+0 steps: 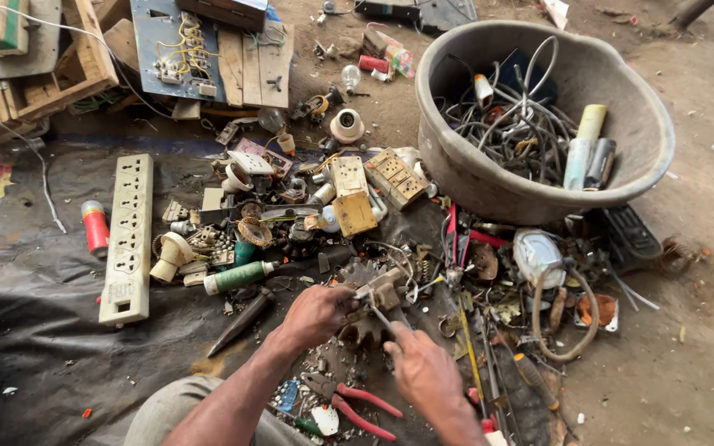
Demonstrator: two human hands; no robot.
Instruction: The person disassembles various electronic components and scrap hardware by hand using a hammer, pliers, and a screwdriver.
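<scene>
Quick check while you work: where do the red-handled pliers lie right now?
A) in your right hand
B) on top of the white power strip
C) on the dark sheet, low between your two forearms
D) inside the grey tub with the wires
C: the red-handled pliers lie on the dark sheet between the forearms, below the left hand and right hand, which are busy at a small metal part.
</scene>
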